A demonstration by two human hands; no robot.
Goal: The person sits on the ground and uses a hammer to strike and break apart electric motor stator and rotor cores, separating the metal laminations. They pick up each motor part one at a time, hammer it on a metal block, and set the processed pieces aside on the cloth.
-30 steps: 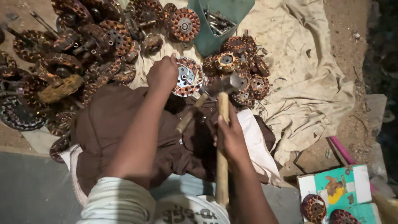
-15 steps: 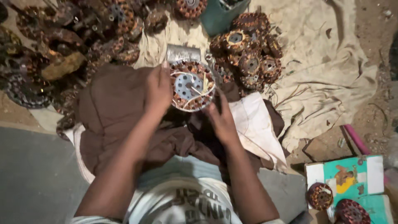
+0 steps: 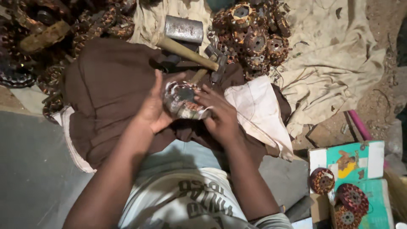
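Both hands hold one round motor stator (image 3: 183,99) with copper windings, raised over my lap. My left hand (image 3: 154,108) cups its left side, thumb on the rim. My right hand (image 3: 218,114) grips its right side with fingers spread over the edge. Just beyond the stator a hammer with a wooden handle (image 3: 186,53) and a heavy steel head (image 3: 183,29) lies on the brown cloth (image 3: 110,89) covering my legs. A smaller metal tool (image 3: 216,63) lies next to the handle.
Piles of copper-wound stators lie at the top left (image 3: 51,25) and top centre-right (image 3: 254,34) on a beige sheet (image 3: 330,55). A white cloth (image 3: 258,110) lies at my right knee. A colourful cardboard box (image 3: 352,178) with three stators sits at the bottom right.
The hammer left my right hand and now lies on the cloth. Both hands took the stator and drew it towards me, off the pile.
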